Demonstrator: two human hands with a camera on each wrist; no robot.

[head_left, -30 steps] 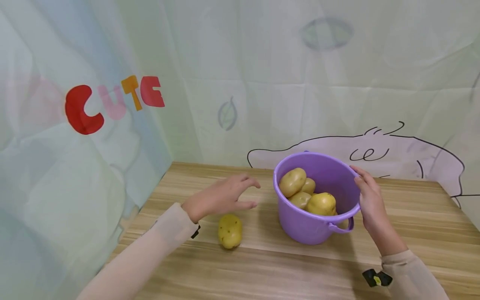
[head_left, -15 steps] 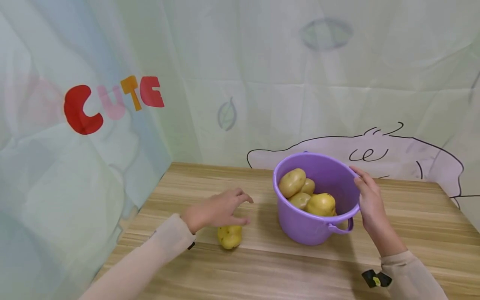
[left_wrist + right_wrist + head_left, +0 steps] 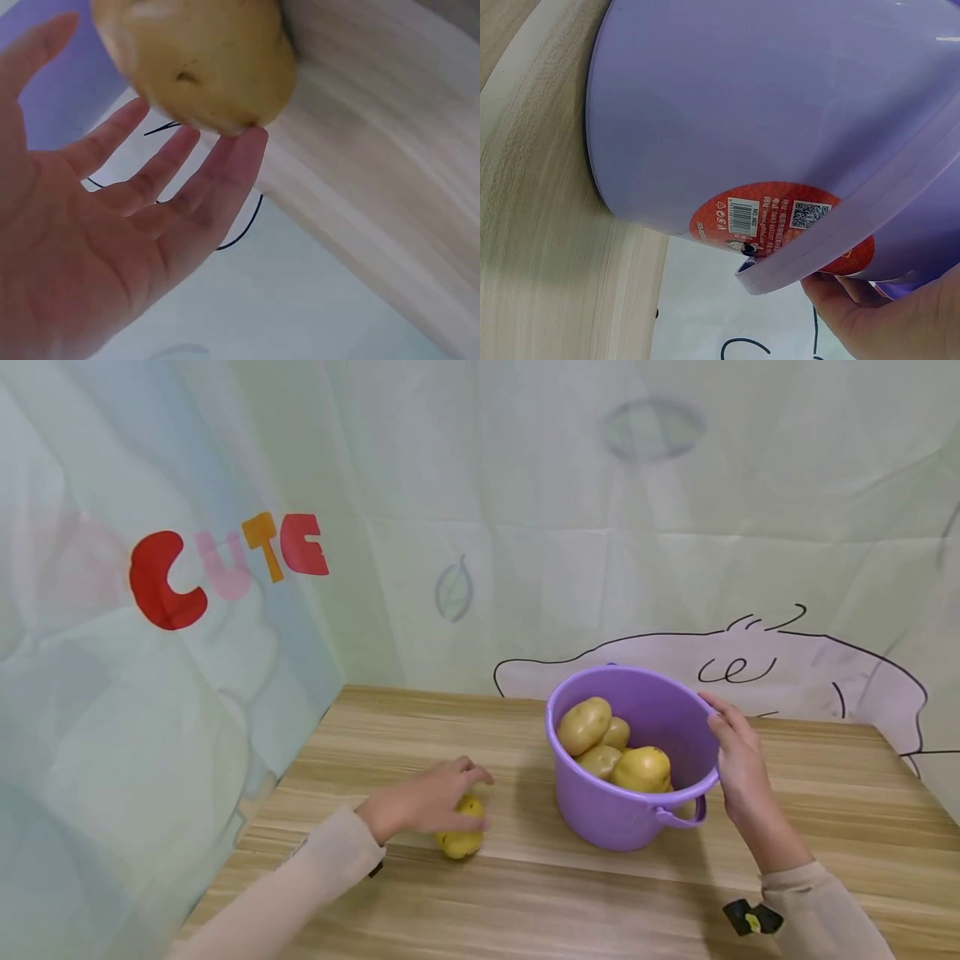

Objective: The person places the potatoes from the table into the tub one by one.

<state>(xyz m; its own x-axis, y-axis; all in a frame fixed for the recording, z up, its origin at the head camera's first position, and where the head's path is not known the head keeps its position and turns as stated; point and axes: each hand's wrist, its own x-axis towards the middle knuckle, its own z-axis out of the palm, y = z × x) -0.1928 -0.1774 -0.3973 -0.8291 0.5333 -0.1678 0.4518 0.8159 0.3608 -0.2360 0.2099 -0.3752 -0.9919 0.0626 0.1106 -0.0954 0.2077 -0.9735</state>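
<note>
A yellow potato with dark eyes (image 3: 459, 845) lies on the table, left of a purple bucket (image 3: 611, 814). My left hand (image 3: 423, 797) reaches over it, hiding part of its top. In the left wrist view, those fingers are spread and loosely bent beside the potato (image 3: 202, 64), not wrapped round it; whether a fingertip touches is unclear. My right hand (image 3: 742, 768) holds the bucket's rim at its right side. The right wrist view shows that hand (image 3: 900, 319) at the rim, near the hanging handle (image 3: 870, 214). Several potatoes (image 3: 585, 727) sit inside the bucket.
The wood-grain table (image 3: 555, 910) carries the bucket near its back edge. Printed cloth (image 3: 405, 568) hangs behind and on the left, with coloured letters on it. A red label (image 3: 712, 217) is stuck on the bucket's side.
My left hand has come down and toward me, from behind the loose potato to over it. The right hand and the bucket have stayed put.
</note>
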